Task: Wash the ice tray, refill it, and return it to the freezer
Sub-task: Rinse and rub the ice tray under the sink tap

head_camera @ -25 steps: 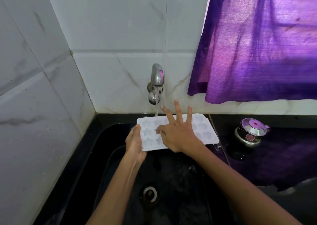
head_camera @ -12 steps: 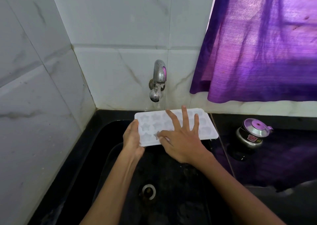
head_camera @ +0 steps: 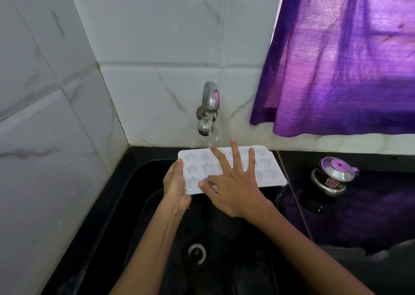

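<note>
A white ice tray (head_camera: 267, 171) with star and heart moulds is held flat over the black sink (head_camera: 143, 204), just under the metal tap (head_camera: 207, 108). Water runs from the tap onto the tray's far edge. My left hand (head_camera: 176, 184) grips the tray's left short edge, fingers hidden beneath. My right hand (head_camera: 231, 182) lies on top of the tray with fingers spread and straight, the thumb and index tip rubbing the near moulds.
The sink drain (head_camera: 197, 253) sits below my arms. A small steel pot with a lid (head_camera: 330, 178) stands on the black counter at right. A purple curtain (head_camera: 341, 58) hangs above it. White marble tiles (head_camera: 56, 137) close off the left and back.
The tray and both hands have stayed under the tap. My right hand's fingers have shifted a little across the moulds, spreading wider. The camera has tilted slightly.
</note>
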`<state>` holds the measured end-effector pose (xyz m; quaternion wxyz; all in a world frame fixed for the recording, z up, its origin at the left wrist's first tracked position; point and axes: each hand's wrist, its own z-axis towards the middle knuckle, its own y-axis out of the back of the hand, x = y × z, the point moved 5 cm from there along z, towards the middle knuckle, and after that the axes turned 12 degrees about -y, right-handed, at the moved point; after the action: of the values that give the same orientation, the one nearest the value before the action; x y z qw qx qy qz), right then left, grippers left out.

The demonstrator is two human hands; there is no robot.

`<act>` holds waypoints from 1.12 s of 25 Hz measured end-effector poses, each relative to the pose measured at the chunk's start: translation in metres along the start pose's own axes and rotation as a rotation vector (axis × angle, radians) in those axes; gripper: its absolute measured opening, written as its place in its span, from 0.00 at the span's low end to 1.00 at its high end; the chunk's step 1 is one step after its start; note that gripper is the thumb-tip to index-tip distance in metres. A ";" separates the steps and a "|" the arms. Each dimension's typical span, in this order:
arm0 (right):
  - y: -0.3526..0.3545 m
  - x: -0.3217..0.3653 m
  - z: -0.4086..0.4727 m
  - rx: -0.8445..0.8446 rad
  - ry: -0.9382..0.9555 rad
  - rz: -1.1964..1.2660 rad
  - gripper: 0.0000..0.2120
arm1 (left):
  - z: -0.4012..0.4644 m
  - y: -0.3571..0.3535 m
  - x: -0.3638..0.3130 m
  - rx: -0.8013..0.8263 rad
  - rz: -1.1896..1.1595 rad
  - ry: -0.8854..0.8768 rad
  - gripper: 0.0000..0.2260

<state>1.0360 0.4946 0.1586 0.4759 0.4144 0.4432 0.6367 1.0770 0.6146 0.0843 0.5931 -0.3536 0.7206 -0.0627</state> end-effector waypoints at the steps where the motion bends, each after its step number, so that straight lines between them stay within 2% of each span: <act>1: 0.001 -0.001 0.000 0.037 -0.014 0.022 0.37 | -0.001 0.001 0.000 -0.001 0.009 -0.002 0.15; 3: 0.003 -0.005 0.002 0.079 -0.050 0.005 0.42 | 0.000 0.002 0.001 0.007 0.026 0.003 0.15; 6: 0.003 0.000 -0.002 0.159 -0.037 -0.003 0.44 | 0.005 0.005 0.000 0.009 0.025 0.007 0.15; 10: -0.001 -0.003 -0.003 0.276 -0.068 0.013 0.35 | 0.000 0.008 0.003 0.002 0.011 0.023 0.15; 14: -0.003 -0.003 -0.006 0.274 -0.056 0.003 0.39 | 0.001 0.009 0.008 -0.003 0.009 0.032 0.15; 17: -0.004 -0.007 -0.007 0.328 -0.094 0.012 0.33 | -0.003 0.007 0.010 0.006 0.015 0.036 0.14; 20: -0.005 -0.006 -0.010 0.277 -0.086 0.023 0.39 | -0.004 0.007 0.012 0.014 -0.007 0.030 0.13; 22: -0.008 -0.006 -0.013 0.302 -0.062 0.033 0.44 | -0.002 0.009 0.014 0.004 -0.004 0.033 0.13; 28: -0.006 -0.003 -0.020 0.331 -0.075 0.079 0.46 | -0.002 0.013 0.021 0.039 0.013 0.039 0.13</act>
<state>1.0191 0.4889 0.1473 0.3920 0.5277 0.5073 0.5572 1.0687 0.6120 0.0611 0.5863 -0.3359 0.7328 -0.0800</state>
